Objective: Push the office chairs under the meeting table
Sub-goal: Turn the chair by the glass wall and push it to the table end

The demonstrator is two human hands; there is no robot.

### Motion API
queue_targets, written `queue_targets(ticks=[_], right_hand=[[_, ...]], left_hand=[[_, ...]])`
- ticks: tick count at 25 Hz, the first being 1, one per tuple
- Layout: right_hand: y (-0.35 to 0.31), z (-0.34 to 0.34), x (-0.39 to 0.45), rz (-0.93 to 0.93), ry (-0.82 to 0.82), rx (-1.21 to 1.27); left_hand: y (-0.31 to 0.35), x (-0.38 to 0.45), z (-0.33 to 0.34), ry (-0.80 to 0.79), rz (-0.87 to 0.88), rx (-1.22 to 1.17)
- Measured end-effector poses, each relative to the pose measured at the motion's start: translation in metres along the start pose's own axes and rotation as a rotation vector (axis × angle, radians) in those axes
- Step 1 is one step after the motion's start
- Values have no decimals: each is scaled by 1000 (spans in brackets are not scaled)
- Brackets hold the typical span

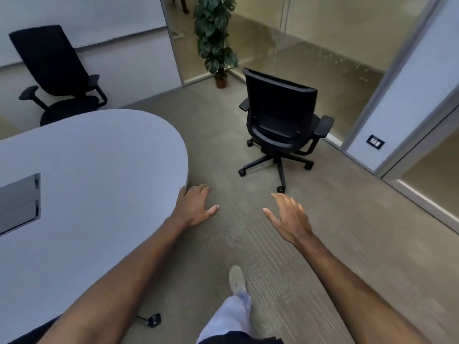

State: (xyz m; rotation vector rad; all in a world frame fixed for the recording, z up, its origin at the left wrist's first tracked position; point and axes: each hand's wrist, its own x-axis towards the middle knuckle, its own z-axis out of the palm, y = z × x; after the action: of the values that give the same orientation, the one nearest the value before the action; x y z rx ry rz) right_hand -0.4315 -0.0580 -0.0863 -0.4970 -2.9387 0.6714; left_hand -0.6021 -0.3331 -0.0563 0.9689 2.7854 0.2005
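A black office chair (282,115) on castors stands on the carpet ahead and to the right, its back turned toward me, well apart from the table. The white meeting table (94,155) with a rounded end fills the left. A second black chair (54,70) sits behind the table at the far left, its seat close to the table edge. My left hand (196,207) is stretched out, fingers spread, beside the table's rounded edge and holding nothing. My right hand (288,217) is stretched forward, fingers apart and empty, short of the nearer chair.
A potted plant (214,38) stands in the far corner by glass walls (323,45). A wall panel with a socket (375,142) is at right. A castor of another chair (154,320) peeks out under the table's near edge. My leg and shoe (237,279) step on the carpet.
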Motion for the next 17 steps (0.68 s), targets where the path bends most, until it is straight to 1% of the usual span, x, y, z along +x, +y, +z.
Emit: queue_targets(ticks=[4,10,13,17], right_hand=[[41,-23,70,64,63,12],[87,-63,213,128,128,7],[104,-80,282,158,174,5],[119,-97,356,157,224,16]], left_hand=[[23,105,-7,-9,66,41],[44,281,-32,-27,123,50],[48,361,-47,-1,133,37],[54,447,-65,56,138,18]])
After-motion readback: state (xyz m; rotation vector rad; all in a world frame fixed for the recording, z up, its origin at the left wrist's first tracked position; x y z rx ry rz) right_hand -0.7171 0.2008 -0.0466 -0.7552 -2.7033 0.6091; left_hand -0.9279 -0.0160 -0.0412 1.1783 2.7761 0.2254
